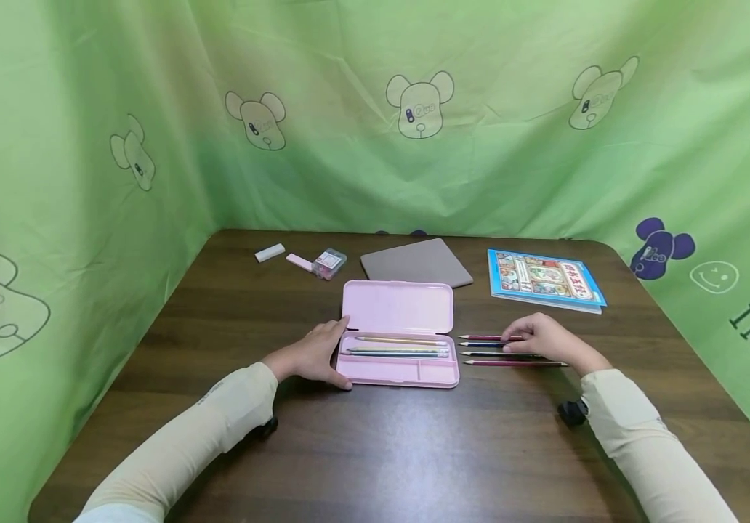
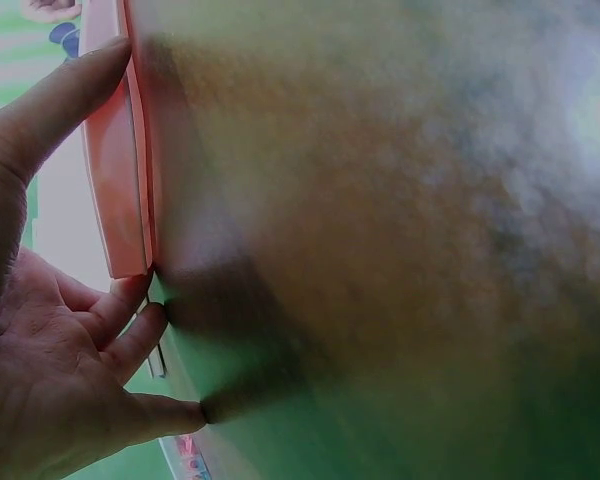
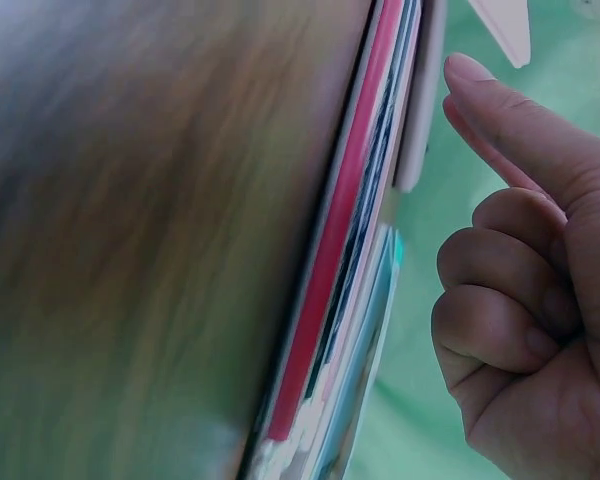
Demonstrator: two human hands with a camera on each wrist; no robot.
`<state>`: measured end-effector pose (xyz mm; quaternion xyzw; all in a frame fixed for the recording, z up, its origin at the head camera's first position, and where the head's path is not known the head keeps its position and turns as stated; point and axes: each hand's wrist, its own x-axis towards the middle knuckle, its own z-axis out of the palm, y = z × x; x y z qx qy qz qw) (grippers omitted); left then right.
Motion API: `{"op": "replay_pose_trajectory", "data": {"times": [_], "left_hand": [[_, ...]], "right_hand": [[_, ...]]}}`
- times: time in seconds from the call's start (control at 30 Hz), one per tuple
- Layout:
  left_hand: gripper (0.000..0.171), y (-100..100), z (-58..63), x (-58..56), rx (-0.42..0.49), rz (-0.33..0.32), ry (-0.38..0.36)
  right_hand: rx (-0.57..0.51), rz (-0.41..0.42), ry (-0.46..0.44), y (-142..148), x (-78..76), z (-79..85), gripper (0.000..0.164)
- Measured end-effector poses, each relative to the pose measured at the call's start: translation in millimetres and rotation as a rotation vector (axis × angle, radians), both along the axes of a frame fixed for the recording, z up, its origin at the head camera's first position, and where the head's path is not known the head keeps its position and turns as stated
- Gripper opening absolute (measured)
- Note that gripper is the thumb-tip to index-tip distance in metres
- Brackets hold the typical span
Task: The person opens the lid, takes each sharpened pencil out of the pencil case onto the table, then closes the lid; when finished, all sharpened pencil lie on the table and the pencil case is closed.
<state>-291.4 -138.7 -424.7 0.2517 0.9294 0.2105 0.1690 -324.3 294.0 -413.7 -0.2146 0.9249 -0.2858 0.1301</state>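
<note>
From the head view I read the left arm first: it slants in from the lower left in a cream sleeve [image 1: 218, 414], and the left hand [image 1: 312, 354] lies at the left end of the slim, pink, rectangular pencil case [image 1: 381, 373]. Its fingers are spread wide, thumb well apart from the rest. My left wrist view puts the thumb against the case's near side and a fingertip at its end corner; the hand touches the case without closing round it.

The case lies in the middle of the dark brown wooden table [image 1: 375, 457], opened flat, its pink lid [image 1: 397, 307] laid back on the far side. In the long compartment I make out several slim pencils [image 1: 397, 341], yellowish and dark, lying side by side; the two near compartments are divided by a low pink wall.

Just right of the case, four sharpened pencils [image 1: 512, 363], reddish and dark, lie roughly parallel, points toward it. The right hand [image 1: 541, 338] is over them, its arm angling up from the lower right. On my right wrist view, thumb and index finger reach out nearly straight, the other three fingers folded toward the palm. I see nothing gripped; whether the fingertips touch a pencil, I cannot tell.
</note>
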Motion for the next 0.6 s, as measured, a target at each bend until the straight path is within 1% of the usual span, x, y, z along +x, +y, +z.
{"op": "replay_pose_trajectory", "data": {"times": [0.17, 0.37, 0.6], "left_hand": [[0.119, 0, -1.4, -0.7, 0.022, -0.004, 0.003], [0.118, 0, -1.1, 0.2, 0.015, -0.003, -0.001], [0.118, 0, 1.2, 0.9, 0.007, 0.002, -0.008]], "right_hand": [[0.013, 0.031, 0.017, -13, -3.0, 2.1, 0.019], [0.007, 0.082, -0.002, -32, -7.4, 4.3, 0.024], [-0.02, 0.147, 0.025, -56, -9.1, 2.3, 0.016]]}}
